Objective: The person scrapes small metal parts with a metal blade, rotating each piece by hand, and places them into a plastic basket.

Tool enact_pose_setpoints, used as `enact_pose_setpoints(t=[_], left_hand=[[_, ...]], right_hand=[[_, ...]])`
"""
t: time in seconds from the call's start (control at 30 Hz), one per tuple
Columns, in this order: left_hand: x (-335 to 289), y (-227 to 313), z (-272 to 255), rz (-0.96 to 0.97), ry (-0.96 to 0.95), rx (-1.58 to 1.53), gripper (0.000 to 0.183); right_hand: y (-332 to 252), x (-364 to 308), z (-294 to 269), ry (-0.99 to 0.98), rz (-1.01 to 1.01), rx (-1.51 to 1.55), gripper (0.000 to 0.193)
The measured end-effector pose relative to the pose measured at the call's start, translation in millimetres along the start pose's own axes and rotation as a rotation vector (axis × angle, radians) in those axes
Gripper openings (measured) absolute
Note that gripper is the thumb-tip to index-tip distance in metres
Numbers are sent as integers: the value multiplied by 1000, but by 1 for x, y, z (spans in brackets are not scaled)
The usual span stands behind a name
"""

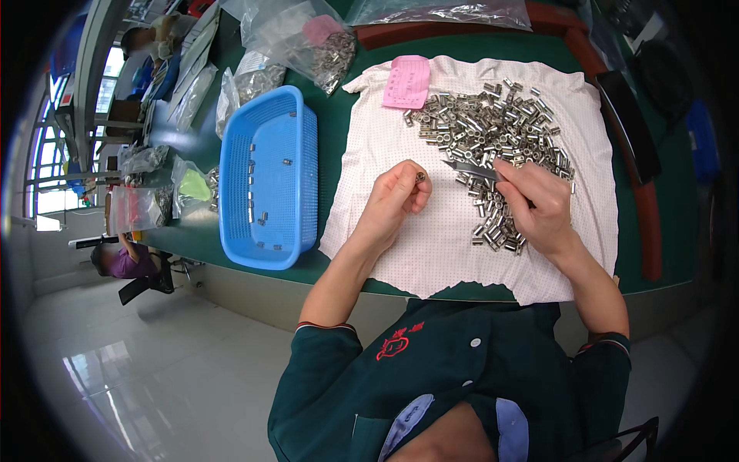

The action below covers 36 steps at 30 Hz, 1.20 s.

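Pinching a small metal part (420,177), the left hand (392,196) is over the pale cloth (454,250) on the green table (329,138), while the right hand (541,202) grips a knife (474,170) over a heap of metal parts (485,127).

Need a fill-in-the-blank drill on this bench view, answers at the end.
1. The right hand holds a knife-like tool, its tip pointing to the person's ____.
2. The plastic basket is coloured ____.
3. The slip on the cloth is ____.
4. The small parts piled on the cloth are made of ____.

Missing words: left; blue; pink; metal.
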<state>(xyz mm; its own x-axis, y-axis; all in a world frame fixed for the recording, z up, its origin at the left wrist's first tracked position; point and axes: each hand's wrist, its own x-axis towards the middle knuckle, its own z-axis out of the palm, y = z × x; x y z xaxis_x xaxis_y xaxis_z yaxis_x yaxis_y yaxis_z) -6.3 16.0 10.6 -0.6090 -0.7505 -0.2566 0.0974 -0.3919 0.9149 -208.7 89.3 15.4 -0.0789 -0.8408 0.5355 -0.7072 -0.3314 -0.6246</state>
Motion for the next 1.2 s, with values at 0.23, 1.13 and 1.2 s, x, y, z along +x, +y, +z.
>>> enact_pose_setpoints(t=[0.23,1.13,1.2], left_hand=[[1,-13,-9,35,-55,11,35],[-2,-9,-4,23,-57,48,40],[-5,-1,-4,412,218,696,39]], right_hand=[[-2,-5,4,-122,-1,103,18],[4,0,1,51,-86,-63,26],[6,0,-1,63,-79,-72,25]])
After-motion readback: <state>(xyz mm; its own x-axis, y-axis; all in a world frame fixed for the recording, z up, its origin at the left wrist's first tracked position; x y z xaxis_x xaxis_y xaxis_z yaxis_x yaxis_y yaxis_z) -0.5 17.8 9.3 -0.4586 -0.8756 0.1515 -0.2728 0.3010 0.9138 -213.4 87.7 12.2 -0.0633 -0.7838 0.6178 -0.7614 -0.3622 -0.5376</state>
